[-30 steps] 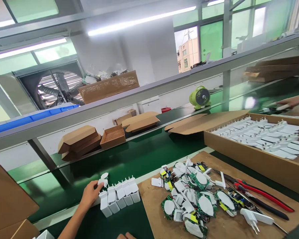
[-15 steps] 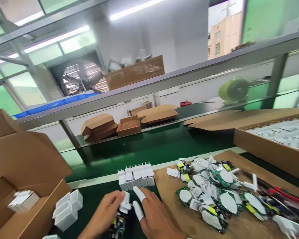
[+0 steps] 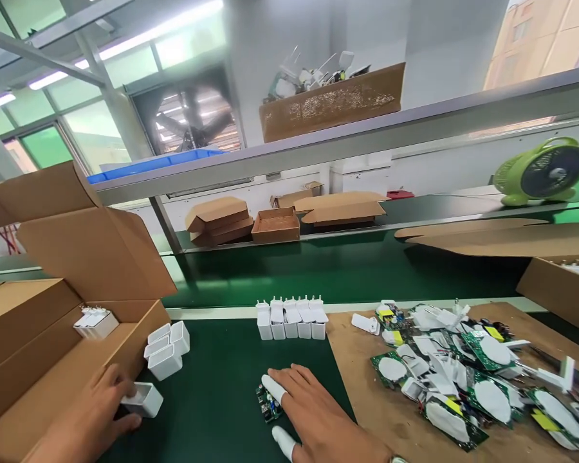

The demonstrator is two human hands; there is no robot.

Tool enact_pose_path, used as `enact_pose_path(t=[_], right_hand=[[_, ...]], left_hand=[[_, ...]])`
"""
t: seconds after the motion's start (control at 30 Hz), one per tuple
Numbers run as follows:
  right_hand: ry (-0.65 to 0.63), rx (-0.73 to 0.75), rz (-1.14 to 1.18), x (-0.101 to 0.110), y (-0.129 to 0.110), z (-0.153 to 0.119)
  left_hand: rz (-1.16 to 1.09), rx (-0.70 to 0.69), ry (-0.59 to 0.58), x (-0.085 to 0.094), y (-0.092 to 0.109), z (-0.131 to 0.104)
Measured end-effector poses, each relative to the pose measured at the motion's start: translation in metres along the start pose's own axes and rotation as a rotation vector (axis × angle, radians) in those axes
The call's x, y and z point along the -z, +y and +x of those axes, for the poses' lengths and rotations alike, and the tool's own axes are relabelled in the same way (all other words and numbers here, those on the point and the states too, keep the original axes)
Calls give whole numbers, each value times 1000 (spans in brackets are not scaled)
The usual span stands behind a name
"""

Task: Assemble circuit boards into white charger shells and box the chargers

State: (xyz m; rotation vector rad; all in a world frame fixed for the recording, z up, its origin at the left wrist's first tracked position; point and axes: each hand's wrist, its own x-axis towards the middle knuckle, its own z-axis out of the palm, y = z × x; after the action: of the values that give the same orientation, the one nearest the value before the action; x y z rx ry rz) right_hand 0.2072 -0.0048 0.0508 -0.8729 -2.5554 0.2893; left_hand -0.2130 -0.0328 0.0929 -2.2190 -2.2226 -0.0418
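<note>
The likeliest trouble, as I judge it, is with the circuit board lying loose on the green desk: if the right hand sweeps sideways or presses down unevenly, the board could skid, or its exposed components could be bent. The white casing could also tip or slide if the left hand meets it off-centre, since its walls look smooth. Lifting carelessly there might knock the three casings standing just beyond it, beside the wall of the open carton.

The board lies in front of the right hand, well short of the desk's far edge. The forefinger, in a white cover, reaches over the board's far right side; the thumb, also covered, stands apart on the near side. These fingers are spread, with no pinch visible. The casing lies at the left hand's fingertips, just beside the carton. Those fingers are curled, thumb and forefinger near the casing's left end; whether they pinch it I cannot tell.

A row of plug adapters stands close to the far edge, touching side by side, near the brown cardboard sheet.
</note>
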Motion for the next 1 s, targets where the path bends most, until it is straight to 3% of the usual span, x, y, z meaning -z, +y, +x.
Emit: enact_pose_path(t=[0.07,0.13,0.2,0.33,0.47,0.57,0.67,0.87,1.0], right_hand=[[7,-43,25,-1,1,0],[7,-94,38,0,2,2],[-19,-141,55,1,5,4],[-66,-213,76,4,11,4],[-47,-271,170,8,14,1],[-54,-290,219,7,16,0],[-33,-295,256,3,22,-2],[160,-388,396,7,29,-1],[227,-309,375,12,19,1]], left_hand=[[-11,-133,75,-21,-2,-7],[-119,-259,157,-36,15,-5],[-287,-340,122,-41,47,2],[-562,-452,-32,-33,121,27],[-666,-469,-61,-31,166,51],[-727,-464,-98,-40,177,63],[-805,-453,-141,-54,175,68],[-1108,-344,-223,-74,159,63],[-1213,-339,-258,-78,165,61]])
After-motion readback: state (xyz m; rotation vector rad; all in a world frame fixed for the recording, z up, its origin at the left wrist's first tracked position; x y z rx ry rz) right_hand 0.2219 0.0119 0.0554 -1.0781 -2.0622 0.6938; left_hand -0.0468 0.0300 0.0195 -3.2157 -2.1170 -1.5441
